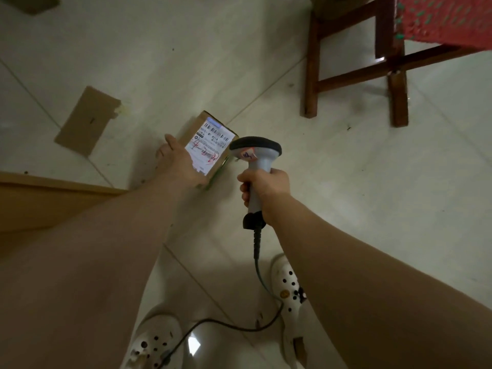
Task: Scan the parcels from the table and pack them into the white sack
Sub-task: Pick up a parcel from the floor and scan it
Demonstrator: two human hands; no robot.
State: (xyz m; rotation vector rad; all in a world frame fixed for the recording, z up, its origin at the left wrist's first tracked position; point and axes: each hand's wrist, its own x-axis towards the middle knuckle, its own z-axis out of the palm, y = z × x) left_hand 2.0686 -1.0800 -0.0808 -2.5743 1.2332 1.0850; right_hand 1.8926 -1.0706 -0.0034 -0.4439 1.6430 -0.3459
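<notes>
My left hand [181,162] holds a small brown cardboard parcel [206,134] from its left side, above the tiled floor. The parcel's white shipping label [211,143] with barcodes and red scribbles faces up and is brightly lit. My right hand [265,187] grips the handle of a grey barcode scanner [255,158]. The scanner's dark head sits just right of the parcel and points at the label. No white sack is in view.
A flat piece of cardboard [86,121] lies on the floor to the left. A dark wooden stool [356,75] with a red cloth [444,20] stands at the upper right. A wooden edge [53,187] runs along the left. The scanner cable [234,326] trails past my white clogs [288,291].
</notes>
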